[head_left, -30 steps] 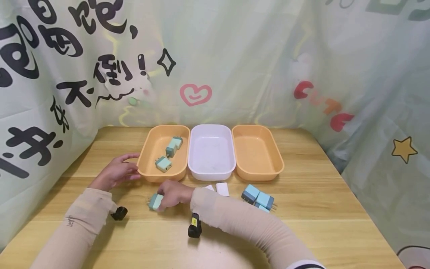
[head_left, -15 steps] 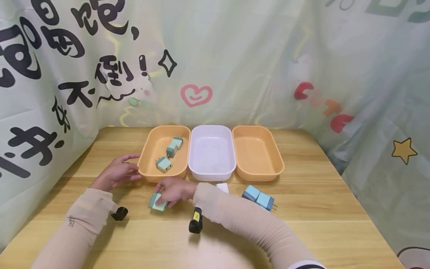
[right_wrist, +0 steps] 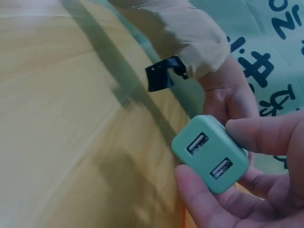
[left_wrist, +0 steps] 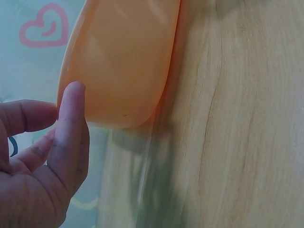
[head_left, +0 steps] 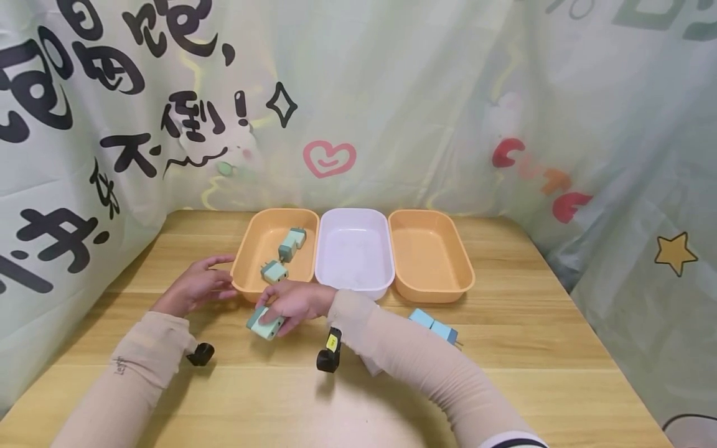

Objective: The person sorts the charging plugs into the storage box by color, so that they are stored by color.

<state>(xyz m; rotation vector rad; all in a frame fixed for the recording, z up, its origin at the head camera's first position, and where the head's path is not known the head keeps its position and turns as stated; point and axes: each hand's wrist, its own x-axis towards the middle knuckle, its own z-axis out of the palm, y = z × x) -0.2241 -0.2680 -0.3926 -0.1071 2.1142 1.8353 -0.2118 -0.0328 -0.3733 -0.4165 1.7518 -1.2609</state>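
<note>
My right hand (head_left: 295, 305) pinches a mint-green USB wall charger (head_left: 266, 323) between thumb and fingers, just above the table in front of the left orange tray (head_left: 242, 264). In the right wrist view the charger (right_wrist: 210, 154) shows two USB ports. My left hand (head_left: 201, 287) reaches to that tray's left side with relaxed fingers. In the left wrist view its fingertips (left_wrist: 73, 92) touch or nearly touch the tray wall (left_wrist: 123, 66). Inside the tray lie several mint-green chargers, one of them a charger (head_left: 274, 272) near the front.
A white tray (head_left: 355, 286) and another orange tray (head_left: 434, 289) stand in a row beside the first. Blue chargers (head_left: 442, 331) lie on the table (head_left: 532, 354) beyond my right forearm. A pale object (head_left: 371, 364) is mostly hidden under that sleeve. A printed curtain hangs behind.
My right hand has lifted the mint-green charger from the table and moved slightly toward the trays, turning it so the port face shows. The left hand has stayed at the tray.
</note>
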